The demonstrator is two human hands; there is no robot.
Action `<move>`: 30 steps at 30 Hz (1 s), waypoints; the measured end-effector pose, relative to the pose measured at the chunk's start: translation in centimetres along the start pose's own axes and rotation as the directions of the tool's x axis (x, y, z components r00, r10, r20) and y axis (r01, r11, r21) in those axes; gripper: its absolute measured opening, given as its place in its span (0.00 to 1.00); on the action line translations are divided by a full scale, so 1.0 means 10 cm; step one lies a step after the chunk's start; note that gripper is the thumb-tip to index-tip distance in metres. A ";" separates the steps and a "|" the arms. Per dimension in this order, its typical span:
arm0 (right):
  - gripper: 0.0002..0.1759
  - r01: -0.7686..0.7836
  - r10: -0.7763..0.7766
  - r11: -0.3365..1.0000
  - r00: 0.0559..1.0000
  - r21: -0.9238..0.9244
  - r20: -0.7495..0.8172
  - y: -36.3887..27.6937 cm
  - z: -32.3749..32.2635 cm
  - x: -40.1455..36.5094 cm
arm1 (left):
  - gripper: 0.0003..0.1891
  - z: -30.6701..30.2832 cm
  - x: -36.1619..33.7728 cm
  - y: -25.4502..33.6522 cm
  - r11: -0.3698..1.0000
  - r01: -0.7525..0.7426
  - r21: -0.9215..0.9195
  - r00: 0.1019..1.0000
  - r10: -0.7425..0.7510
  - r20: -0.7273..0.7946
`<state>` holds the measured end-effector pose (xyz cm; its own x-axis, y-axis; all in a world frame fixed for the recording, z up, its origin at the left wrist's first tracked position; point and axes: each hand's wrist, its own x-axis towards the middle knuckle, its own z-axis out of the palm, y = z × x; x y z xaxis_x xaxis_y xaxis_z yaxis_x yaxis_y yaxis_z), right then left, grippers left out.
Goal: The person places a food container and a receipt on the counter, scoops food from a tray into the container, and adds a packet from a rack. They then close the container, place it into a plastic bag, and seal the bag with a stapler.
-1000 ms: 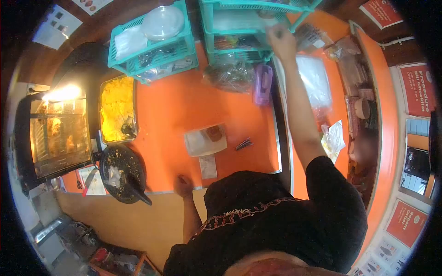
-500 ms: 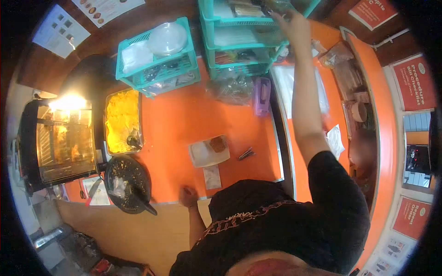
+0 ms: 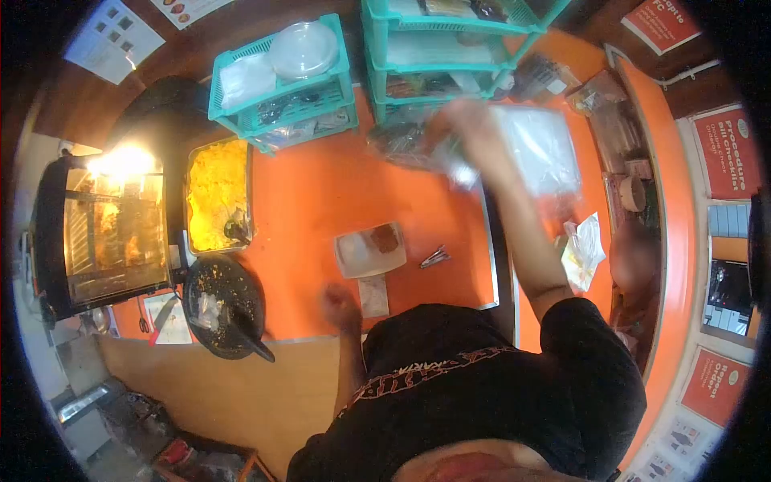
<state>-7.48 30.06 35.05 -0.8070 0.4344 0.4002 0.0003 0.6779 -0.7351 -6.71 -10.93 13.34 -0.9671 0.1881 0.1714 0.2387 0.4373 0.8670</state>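
Observation:
My right hand (image 3: 466, 128) is smeared by motion in front of the teal shelf rack. Below its fingers shows a shiny, clear plastic packet (image 3: 463, 173), too blurred to make out what is inside. Loosely curled and with nothing visible in it, my left hand (image 3: 340, 308) hovers by the counter's front edge. Ahead of it lies an open takeaway box (image 3: 361, 255) with white and brown food, and a white paper packet (image 3: 373, 296) sits at its near side. A pair of metal tongs (image 3: 434, 257) rests to the right of the box.
At left are a lit display warmer (image 3: 116, 229), a tray of yellow food (image 3: 217, 197) and a black wok (image 3: 222, 309). Teal baskets (image 3: 281, 88) and a teal rack (image 3: 450, 52) stand at the back. Plastic bags (image 3: 536, 149) lie at right.
My right hand has come down out of the upper rack toward the counter, with the shiny packet now below it. My left hand has shifted slightly forward. The view has moved a little.

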 end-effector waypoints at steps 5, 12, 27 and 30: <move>0.15 -0.423 0.242 0.890 0.756 0.171 0.608 -0.45 1.03 -0.96 | 0.12 0.29 0.46 1.29 0.949 0.022 -0.313 0.965 0.061 0.254; 0.10 -0.109 0.161 0.920 0.981 -0.377 0.108 0.43 0.89 0.19 | 0.05 0.11 0.65 0.96 0.986 -0.164 0.020 0.936 0.149 0.318; 0.14 -0.064 -0.057 0.913 0.958 -0.404 -0.281 1.45 0.82 0.44 | 0.05 0.07 0.60 0.59 0.993 -0.042 0.111 0.879 -0.016 0.477; 0.10 -0.079 -0.011 0.972 0.924 -0.219 -0.382 1.04 0.70 0.03 | 0.06 0.19 0.56 0.42 1.000 -0.003 -0.013 0.840 0.010 0.542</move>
<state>-11.82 33.13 23.71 -0.5200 0.6208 0.5867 0.1938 0.7547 -0.6267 -10.95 -6.40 17.10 -0.7626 0.6390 -0.1010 0.2404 0.4249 0.8728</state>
